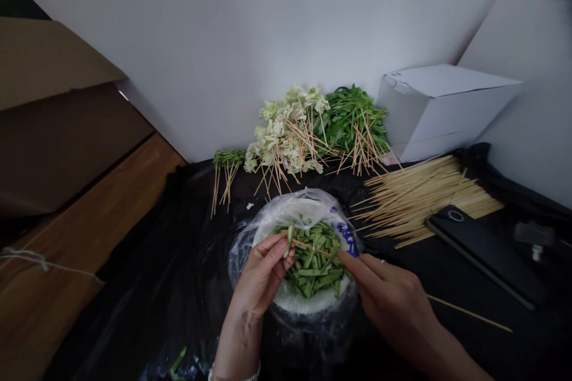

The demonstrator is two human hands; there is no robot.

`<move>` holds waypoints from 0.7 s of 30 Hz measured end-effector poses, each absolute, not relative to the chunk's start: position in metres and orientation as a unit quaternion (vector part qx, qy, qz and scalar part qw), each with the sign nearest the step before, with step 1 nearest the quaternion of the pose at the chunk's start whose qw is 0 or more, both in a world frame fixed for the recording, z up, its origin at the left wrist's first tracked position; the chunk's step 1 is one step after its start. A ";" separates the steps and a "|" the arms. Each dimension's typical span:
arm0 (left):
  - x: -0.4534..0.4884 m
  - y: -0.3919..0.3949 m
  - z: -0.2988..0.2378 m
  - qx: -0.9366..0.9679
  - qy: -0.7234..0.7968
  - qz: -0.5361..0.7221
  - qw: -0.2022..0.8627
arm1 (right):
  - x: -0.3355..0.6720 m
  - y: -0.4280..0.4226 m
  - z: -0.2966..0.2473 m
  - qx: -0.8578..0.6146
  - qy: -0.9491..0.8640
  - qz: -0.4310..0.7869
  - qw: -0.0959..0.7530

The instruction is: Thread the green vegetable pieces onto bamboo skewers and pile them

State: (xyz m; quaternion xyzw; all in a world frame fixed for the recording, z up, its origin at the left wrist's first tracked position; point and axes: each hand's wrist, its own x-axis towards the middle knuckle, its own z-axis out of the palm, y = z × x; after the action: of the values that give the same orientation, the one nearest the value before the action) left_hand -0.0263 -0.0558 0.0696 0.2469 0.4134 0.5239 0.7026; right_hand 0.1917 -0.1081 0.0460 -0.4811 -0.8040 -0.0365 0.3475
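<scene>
Between the thumb and fingers of my left hand (267, 271) is a cut green bean piece (290, 239). My right hand (388, 289) is closed around a bamboo skewer (306, 244), whose front end points left and meets the bean piece; its back end sticks out behind the hand at the lower right. Whether the tip has gone through the bean, I cannot tell. Both hands are above a bowl (298, 305) lined with clear plastic, which holds many cut green bean pieces (313, 274).
Along the wall lie skewered cabbage leaves (286, 125), leafy greens on skewers (351, 113) and a small skewered bundle (229, 158). Loose skewers (429, 196), a phone (482, 253) and a white box (447, 107) are at right. Black plastic (179, 262) covers the floor; a cardboard box (58, 119) stands left.
</scene>
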 end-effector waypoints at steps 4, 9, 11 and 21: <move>-0.023 -0.057 0.067 0.248 0.421 0.515 0.704 | 0.190 -0.109 0.045 -0.479 -0.803 -0.041 0.352; -0.023 -0.057 0.065 0.248 0.445 0.503 0.698 | 0.188 -0.111 0.040 -0.478 -0.802 -0.042 0.356; -0.023 -0.057 0.065 0.251 0.455 0.502 0.691 | 0.187 -0.111 0.038 -0.479 -0.802 -0.043 0.355; -0.021 -0.060 0.063 0.397 0.464 0.467 0.640 | 0.181 -0.109 0.044 -0.474 -0.803 -0.044 0.357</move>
State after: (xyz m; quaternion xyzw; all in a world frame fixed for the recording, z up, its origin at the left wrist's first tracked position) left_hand -0.0205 -0.0600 0.0634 0.3969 0.4640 0.4670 0.6396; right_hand 0.1814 -0.1092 0.0444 -0.4741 -0.8035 -0.0441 0.3574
